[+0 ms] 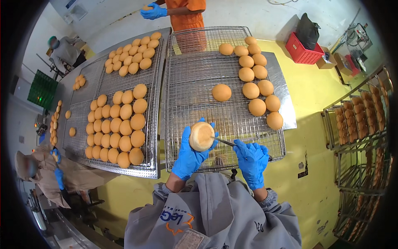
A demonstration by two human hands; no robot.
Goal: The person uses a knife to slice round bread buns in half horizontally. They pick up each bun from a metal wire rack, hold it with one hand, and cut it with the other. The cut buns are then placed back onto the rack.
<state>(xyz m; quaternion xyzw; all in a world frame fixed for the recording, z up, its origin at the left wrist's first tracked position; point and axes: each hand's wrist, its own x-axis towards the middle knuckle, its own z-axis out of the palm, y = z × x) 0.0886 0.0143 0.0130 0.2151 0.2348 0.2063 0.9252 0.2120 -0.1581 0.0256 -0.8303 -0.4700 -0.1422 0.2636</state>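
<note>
My left hand [189,158], in a blue glove, holds a round bread bun [201,136] with its pale, flat side facing up. In my gloved right hand [252,160] is a thin, dark tool [225,142], probably a narrow knife. Its tip meets the right side of the bun; how deep it goes cannot be seen. Both hands are above the near edge of a wire cooling rack [189,77]. A single golden-brown bun [221,92] lies on the rack beyond my hands. Several more buns [257,107] stand in rows along its right side.
To the left, another wire rack [108,81] carries several buns [115,124]. Across the table, a person in orange [186,18] holds a bun. Another person [46,174] works at the left. A loaded rack trolley [360,146] and red crate [303,51] stand at the right.
</note>
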